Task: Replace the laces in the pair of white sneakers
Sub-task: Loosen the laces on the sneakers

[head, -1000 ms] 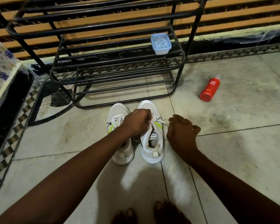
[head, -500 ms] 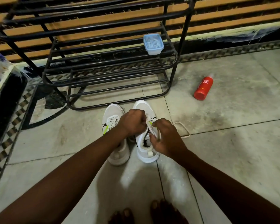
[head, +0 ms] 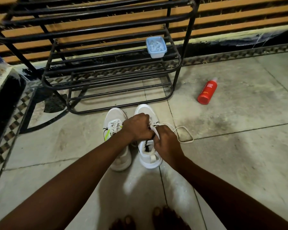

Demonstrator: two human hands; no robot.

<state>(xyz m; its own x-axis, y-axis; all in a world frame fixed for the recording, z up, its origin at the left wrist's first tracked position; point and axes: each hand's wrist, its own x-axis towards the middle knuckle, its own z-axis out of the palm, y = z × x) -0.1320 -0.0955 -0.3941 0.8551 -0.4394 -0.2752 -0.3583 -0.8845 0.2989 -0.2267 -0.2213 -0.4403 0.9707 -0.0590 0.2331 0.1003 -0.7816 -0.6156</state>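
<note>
Two white sneakers stand side by side on the floor, toes pointing at the rack. The left sneaker [head: 117,140] is laced and has a yellow-green streak on its side. Over the right sneaker [head: 149,156] both hands meet at the eyelets. My left hand [head: 137,127] is curled over the top of the shoe, gripping the white lace [head: 184,136]. My right hand [head: 166,141] pinches the same lace next to it. A loose loop of that lace trails on the floor to the right. The eyelets under my hands are hidden.
A black metal shoe rack [head: 106,67] stands just behind the sneakers, with a small blue plastic box [head: 156,46] on one shelf. A red bottle [head: 207,92] lies on the tiled floor at the right. My bare toes [head: 163,218] show at the bottom edge.
My right hand has come in from the right of the shoe to meet my left hand over the eyelets, and a lace loop now lies slack on the floor.
</note>
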